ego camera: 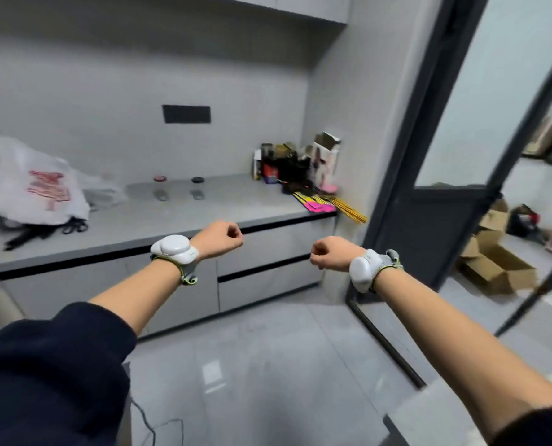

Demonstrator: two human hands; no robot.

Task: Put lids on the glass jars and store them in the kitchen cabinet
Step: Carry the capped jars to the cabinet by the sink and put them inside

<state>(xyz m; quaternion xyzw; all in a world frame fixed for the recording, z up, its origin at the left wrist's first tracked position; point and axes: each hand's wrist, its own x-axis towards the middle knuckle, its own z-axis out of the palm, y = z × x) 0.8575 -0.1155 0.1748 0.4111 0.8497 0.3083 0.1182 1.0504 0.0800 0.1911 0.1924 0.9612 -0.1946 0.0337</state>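
Two small glass jars stand side by side on the grey counter point(242, 207). The left jar point(160, 188) carries a red lid, the right jar point(197, 187) a black lid. Both arms stretch forward over the floor, well short of the jars. My left hand point(220, 238) is curled into a fist and holds nothing. My right hand point(331, 252) is also fisted and holds nothing. Each wrist wears a white band device. Below the counter are the grey cabinet drawers point(268, 249), all closed.
A white plastic bag point(33, 185) with red print lies at the counter's left. Boxes, bottles and yellow sticks point(300, 169) crowd its right end. A dark-framed glass door point(461, 123) stands to the right, with cardboard boxes point(493, 262) behind it.
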